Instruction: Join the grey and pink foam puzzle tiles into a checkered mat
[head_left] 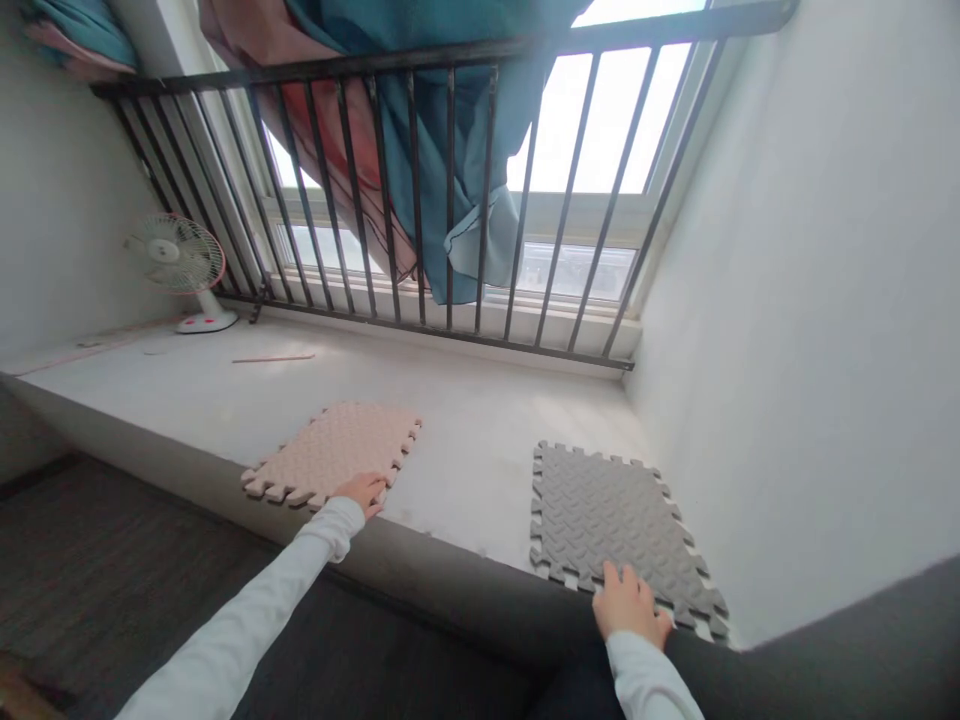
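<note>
Resting flat, grey mat (pixel 611 515) under right hand (pixel 628 608); lengthwise toward window.

In front of you runs a wide pale window ledge (pixel 465 440), its dark front edge facing you. A pink foam mat tile (pixel 330 455) lies flat near that edge on the left, and a grey foam mat tile (pixel 607 520) lies flat on the right, close to the side wall; the two are well apart. Far back on the left stands a small white fan (pixel 180 265), with a thin wooden stick (pixel 274 357) lying just beside it.
</note>
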